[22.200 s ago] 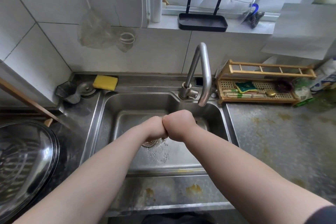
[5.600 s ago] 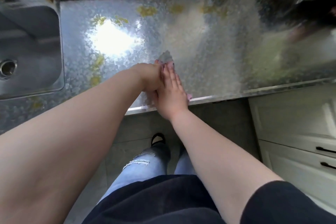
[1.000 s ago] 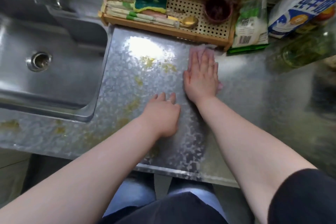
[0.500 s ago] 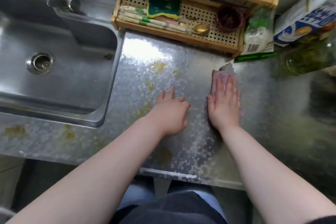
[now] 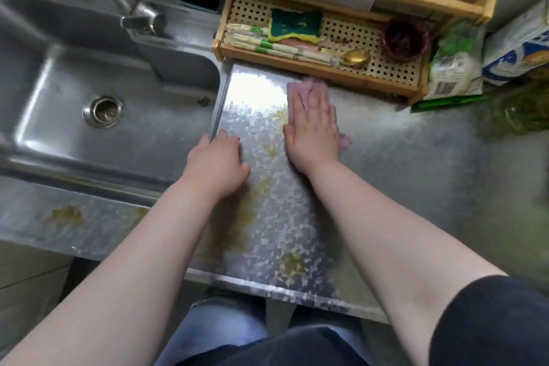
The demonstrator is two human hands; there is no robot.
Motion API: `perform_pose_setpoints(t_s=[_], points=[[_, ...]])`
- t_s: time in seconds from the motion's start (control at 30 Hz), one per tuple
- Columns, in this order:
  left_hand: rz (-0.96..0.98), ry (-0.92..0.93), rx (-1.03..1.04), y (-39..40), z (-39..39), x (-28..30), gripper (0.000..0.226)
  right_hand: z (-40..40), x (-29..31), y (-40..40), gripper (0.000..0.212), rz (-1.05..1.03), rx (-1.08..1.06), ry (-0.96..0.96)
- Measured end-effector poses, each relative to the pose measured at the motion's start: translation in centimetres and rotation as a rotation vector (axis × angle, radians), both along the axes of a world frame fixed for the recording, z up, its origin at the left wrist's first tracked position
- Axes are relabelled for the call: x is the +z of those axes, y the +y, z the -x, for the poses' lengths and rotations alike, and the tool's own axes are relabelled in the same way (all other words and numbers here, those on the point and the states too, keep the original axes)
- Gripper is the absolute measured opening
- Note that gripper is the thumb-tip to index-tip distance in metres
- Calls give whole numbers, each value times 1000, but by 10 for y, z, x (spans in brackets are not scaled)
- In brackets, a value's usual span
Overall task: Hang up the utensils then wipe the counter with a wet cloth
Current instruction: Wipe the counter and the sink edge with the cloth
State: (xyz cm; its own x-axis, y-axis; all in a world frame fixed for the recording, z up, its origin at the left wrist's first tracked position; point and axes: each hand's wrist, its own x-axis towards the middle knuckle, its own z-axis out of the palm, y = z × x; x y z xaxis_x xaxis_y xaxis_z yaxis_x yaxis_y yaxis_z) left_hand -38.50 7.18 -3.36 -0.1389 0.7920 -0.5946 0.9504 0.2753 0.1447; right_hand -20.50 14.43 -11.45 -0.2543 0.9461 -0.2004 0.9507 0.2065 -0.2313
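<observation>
A pink cloth (image 5: 301, 91) lies flat on the shiny metal counter (image 5: 401, 163), just in front of the wooden rack. My right hand (image 5: 313, 131) presses flat on the cloth with fingers spread, covering most of it. My left hand (image 5: 217, 162) rests palm down on the counter at the sink's right rim, holding nothing. Yellow-brown stains (image 5: 292, 264) mark the counter between my arms and near its front edge.
A wooden rack (image 5: 323, 68) at the back holds chopsticks, a green sponge (image 5: 295, 24), a gold spoon and a dark cup. The steel sink (image 5: 98, 116) with tap lies to the left. Packets and a carton (image 5: 520, 47) stand at the right.
My right hand has slid the cloth left and toward the rack. My left hand has moved left to the sink's rim.
</observation>
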Motion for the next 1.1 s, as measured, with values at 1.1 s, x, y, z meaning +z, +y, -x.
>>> perform_pose_setpoints(t_s=[1.1], points=[[166, -14, -384, 22, 36, 15, 63, -39, 5, -29, 70, 8, -469, -68]])
